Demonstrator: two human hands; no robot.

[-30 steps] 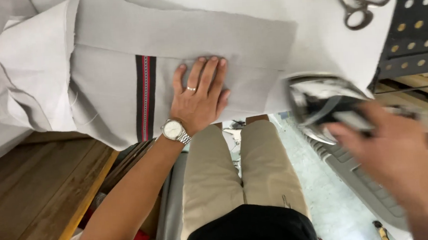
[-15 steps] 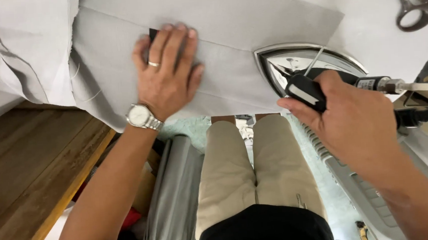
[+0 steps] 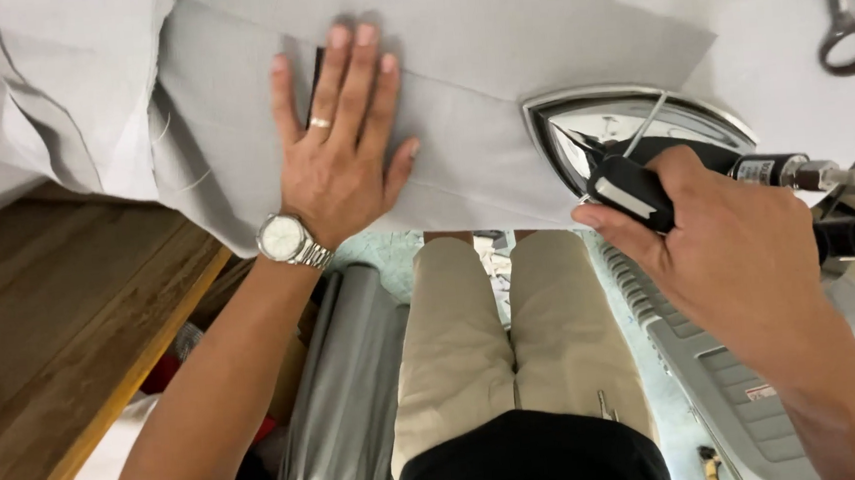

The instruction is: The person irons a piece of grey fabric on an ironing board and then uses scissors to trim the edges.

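One grey fabric piece point(image 3: 496, 75) is spread over the worktop point(image 3: 70, 295) edge and is pressed flat by the left hand point(image 3: 341, 146), fingers open, probably to keep it from sliding. One steam iron point(image 3: 640, 130) is rested on the fabric just beside, its black handle point(image 3: 635, 190) clamped by the right hand point(image 3: 740, 258). One pair of scissors point(image 3: 848, 10) is seen at the far right, partly cut off.

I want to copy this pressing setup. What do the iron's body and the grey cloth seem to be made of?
The iron looks like polished metal: its body mirrors the room. The right hand grips its black handle. The grey cloth under the flat left hand looks like matte woven fabric, going by its frayed threads; the fibre is unclear.
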